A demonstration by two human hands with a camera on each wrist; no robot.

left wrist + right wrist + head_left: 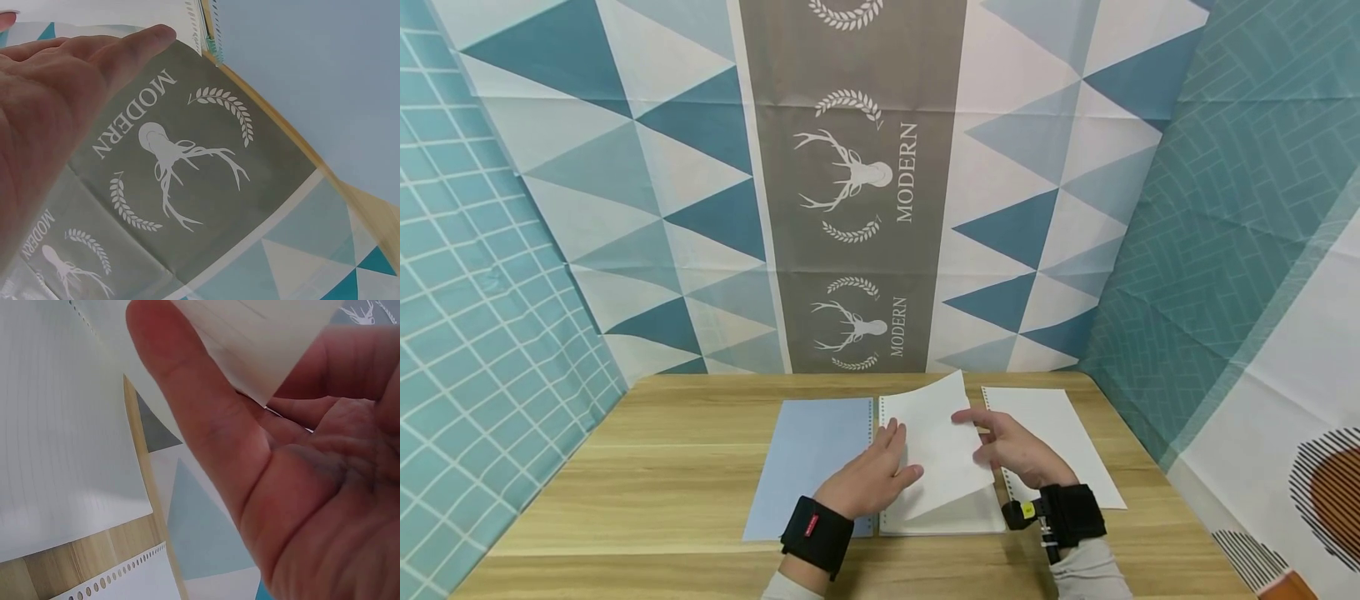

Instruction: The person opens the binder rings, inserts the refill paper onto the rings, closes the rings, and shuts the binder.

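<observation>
A ring-bound notebook lies spread in the middle of the table, with its light blue cover [820,450] on the left and a white page stack [962,512] on the right. One white sheet [936,442] is lifted and curved above the stack. My right hand [1018,450] pinches the sheet's right edge, the thumb [200,412] on one side and the fingers on the other. My left hand [868,479], its fingers extended, is at the sheet's left part near the binding [212,47]. Whether it presses on the paper is hard to tell.
A separate white sheet [1060,433] with punched holes down its left edge lies to the right, partly behind my right hand. Wooden tabletop [685,467] extends to the left. Patterned cloth walls [865,167] stand behind and at both sides.
</observation>
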